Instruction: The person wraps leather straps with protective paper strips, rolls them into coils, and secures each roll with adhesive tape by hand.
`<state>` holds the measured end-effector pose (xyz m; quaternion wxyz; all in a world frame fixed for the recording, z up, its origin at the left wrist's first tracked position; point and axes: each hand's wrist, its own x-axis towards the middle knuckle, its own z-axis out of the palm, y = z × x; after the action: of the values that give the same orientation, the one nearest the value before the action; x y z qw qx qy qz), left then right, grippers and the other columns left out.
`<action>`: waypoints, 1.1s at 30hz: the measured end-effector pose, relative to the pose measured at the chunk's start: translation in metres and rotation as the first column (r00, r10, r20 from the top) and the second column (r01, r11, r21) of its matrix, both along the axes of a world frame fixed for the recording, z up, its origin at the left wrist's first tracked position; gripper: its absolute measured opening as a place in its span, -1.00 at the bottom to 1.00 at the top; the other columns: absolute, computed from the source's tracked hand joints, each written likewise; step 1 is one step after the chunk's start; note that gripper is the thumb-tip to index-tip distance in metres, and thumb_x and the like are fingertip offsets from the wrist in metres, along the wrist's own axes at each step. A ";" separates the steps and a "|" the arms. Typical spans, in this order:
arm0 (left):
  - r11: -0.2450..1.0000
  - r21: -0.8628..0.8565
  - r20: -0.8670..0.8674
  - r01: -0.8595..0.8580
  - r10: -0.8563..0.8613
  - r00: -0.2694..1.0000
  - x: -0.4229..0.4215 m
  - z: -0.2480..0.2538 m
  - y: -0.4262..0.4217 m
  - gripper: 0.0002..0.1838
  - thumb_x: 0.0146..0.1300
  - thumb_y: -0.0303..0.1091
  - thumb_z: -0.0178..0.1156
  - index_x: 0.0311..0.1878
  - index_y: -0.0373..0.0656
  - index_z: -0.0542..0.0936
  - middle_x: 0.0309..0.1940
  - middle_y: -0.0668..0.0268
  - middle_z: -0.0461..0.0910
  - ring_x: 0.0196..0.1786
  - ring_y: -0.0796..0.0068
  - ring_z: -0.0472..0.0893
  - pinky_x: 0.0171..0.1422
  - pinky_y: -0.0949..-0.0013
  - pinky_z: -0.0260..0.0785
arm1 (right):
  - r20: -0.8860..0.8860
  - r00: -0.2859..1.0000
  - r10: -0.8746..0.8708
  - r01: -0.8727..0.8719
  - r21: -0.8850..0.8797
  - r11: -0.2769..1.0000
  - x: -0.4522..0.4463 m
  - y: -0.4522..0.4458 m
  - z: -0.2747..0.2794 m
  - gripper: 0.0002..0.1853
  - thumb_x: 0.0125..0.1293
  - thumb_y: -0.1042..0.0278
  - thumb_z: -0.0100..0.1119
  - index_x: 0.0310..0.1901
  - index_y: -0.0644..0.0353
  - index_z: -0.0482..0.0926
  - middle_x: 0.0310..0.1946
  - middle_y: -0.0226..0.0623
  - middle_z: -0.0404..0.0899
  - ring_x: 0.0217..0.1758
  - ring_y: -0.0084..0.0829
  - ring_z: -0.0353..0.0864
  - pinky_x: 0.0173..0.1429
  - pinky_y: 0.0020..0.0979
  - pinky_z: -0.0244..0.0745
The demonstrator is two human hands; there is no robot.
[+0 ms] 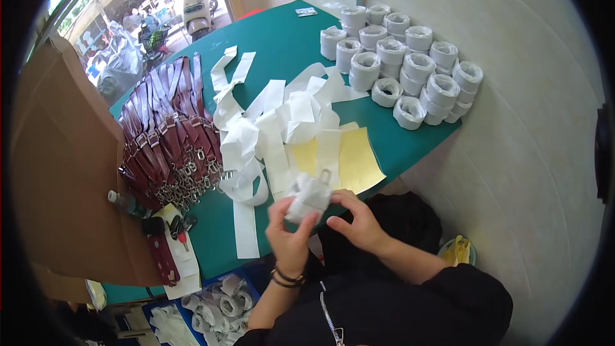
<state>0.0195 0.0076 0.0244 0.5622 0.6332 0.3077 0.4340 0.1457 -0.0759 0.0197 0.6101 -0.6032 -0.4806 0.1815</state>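
A small white paper-wrapped roll, slightly blurred, is held over the table's near edge. Thumb and fingers of my left hand grip its left and lower side. My right hand is at its right side, fingertips touching or very near it, with the thumb held apart. Behind the roll, long loose white paper strips lie in a tangled heap. Yellow sheets lie partly under those strips. What is inside the roll is hidden by its wrapping.
Stacked white rolls stand at the green table's back right. Brown straps with metal clasps lie left, beside a cardboard box and a bottle. Below, a blue bin holds more white rolls.
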 end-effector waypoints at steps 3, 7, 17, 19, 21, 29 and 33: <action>0.991 0.113 -0.045 0.066 -0.061 0.997 0.027 -0.020 -0.008 -0.55 0.00 -0.42 0.36 -0.01 -0.32 0.53 0.01 0.04 0.48 0.14 0.07 0.42 0.26 0.22 0.19 | -0.201 0.975 -0.092 0.094 0.001 0.996 0.009 0.007 -0.011 -0.71 0.21 0.30 0.23 -0.10 0.29 0.50 -0.13 -0.25 0.48 -0.12 -0.46 0.47 -0.02 -0.47 0.37; 0.924 0.357 -0.183 0.136 -0.074 0.980 0.036 -0.008 -0.015 -0.55 0.07 -0.37 0.31 0.04 -0.32 0.52 0.16 -0.03 0.40 0.25 0.04 0.36 0.29 0.20 0.19 | -0.162 0.923 -0.348 0.362 0.064 0.930 0.062 0.023 -0.008 -0.82 0.28 0.40 0.13 -0.13 0.26 0.44 -0.24 -0.43 0.48 -0.23 -0.64 0.44 -0.13 -0.57 0.38; 0.934 0.214 -0.410 0.287 -0.181 0.894 -0.038 -0.051 -0.005 -0.61 0.14 -0.39 0.24 0.06 -0.24 0.54 0.17 0.08 0.43 0.22 0.09 0.41 0.28 0.22 0.23 | 0.883 0.082 -0.462 0.829 0.197 0.523 0.290 0.115 -0.006 -0.83 0.17 0.22 0.18 -0.26 0.06 0.48 -0.37 -0.29 0.52 -0.37 -0.17 0.59 -0.32 -0.18 0.44; 0.963 0.109 -0.404 0.247 -0.184 0.896 -0.049 -0.052 -0.004 -0.62 0.14 -0.44 0.22 0.06 -0.25 0.54 0.14 0.11 0.47 0.20 0.17 0.43 0.27 0.28 0.23 | 0.933 0.012 -0.360 0.860 0.174 0.480 0.309 0.138 -0.018 -0.84 0.17 0.21 0.17 -0.28 0.05 0.48 -0.36 -0.31 0.52 -0.39 -0.21 0.61 -0.33 -0.18 0.45; 0.977 0.040 -0.410 0.209 -0.174 0.895 -0.058 -0.053 -0.004 -0.63 0.14 -0.46 0.21 0.06 -0.25 0.54 0.13 0.13 0.49 0.19 0.20 0.44 0.27 0.31 0.24 | 0.942 0.022 -0.335 0.860 0.153 0.487 0.319 0.161 -0.027 -0.84 0.18 0.21 0.15 -0.25 0.05 0.49 -0.36 -0.31 0.51 -0.35 -0.23 0.61 -0.26 -0.18 0.45; 0.995 0.046 -0.391 0.084 -0.059 0.919 -0.072 -0.058 0.013 -0.69 0.16 -0.45 0.20 0.00 -0.24 0.57 0.01 0.15 0.56 0.06 0.19 0.50 0.16 0.32 0.31 | 0.963 0.039 -0.268 0.857 0.106 0.504 0.297 0.148 -0.028 -0.72 0.15 0.25 0.17 -0.10 0.09 0.50 -0.23 -0.26 0.53 -0.10 -0.20 0.56 0.00 -0.16 0.38; 0.994 0.082 -0.372 0.071 -0.035 0.927 -0.067 -0.057 0.019 -0.72 0.17 -0.46 0.19 -0.03 -0.25 0.58 -0.03 0.16 0.57 0.03 0.20 0.51 0.13 0.33 0.33 | 0.889 0.318 -0.328 0.585 0.088 0.806 0.217 0.117 0.003 -0.67 0.12 0.30 0.18 -0.06 0.16 0.51 -0.10 -0.16 0.54 0.00 -0.17 0.51 0.10 -0.14 0.34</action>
<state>-0.0478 0.0262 -0.0330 0.4753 0.7374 0.3701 0.3054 0.3625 0.0411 0.0231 0.2200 -0.7900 -0.5018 -0.2750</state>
